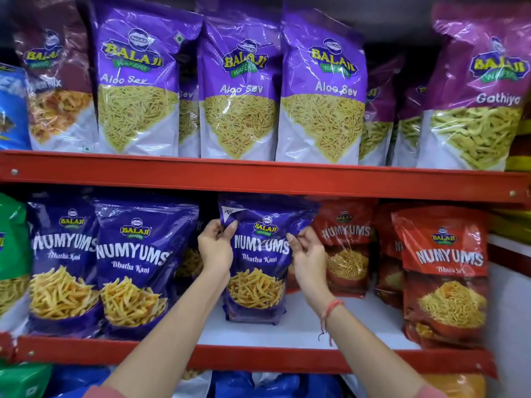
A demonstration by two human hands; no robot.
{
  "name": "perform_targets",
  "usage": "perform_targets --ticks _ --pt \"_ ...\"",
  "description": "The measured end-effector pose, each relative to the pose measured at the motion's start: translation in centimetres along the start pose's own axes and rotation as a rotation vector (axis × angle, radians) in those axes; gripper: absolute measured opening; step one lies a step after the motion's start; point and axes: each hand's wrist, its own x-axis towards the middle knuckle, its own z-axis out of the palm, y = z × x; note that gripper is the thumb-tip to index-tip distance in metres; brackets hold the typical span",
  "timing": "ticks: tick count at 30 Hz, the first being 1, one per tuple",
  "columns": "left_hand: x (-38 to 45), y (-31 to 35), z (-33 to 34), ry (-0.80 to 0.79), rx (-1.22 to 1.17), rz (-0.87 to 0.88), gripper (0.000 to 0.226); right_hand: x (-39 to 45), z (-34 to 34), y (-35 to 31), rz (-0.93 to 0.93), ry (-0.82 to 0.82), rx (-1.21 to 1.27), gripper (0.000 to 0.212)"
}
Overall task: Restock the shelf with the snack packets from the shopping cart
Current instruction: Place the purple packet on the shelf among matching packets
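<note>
Glossy blue Numyums Bhatha Kani packet stands upright on white shelf board, between matching blue packets and red packets. Left hand and right hand pinch its upper corners. Placement near complete; cart unseen, remaining stock cannot be judged

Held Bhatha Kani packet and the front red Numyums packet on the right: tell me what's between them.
Head view: behind the right hand, another red Numyums packet stands further back; in front, bare white shelf.
</note>
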Motion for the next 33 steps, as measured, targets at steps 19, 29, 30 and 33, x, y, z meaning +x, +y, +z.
perform_targets --ticks 19,29,30,33 --pt "0.5 -7.1 -3.7 -0.065 0.105 -0.337 0.079 0.4 1.5 7.0 0.496 -0.192 0.154 0.054" --pt "-2.9 -7.0 -7.6 -0.262 0.279 -0.297 0.085 -3.9 0.6 7.3 0.539 -0.312 0.006 0.060" --pt "-3.2 -7.1 -8.1 -0.270 0.312 -0.298 0.090 -4.5 0.3 6.9 0.529 -0.324 -0.023 0.057" --pt "-3.7 -8.2 -9.8 -0.266 0.419 -0.314 0.074 -6.2 -0.4 5.0 0.495 -0.343 -0.086 0.046"
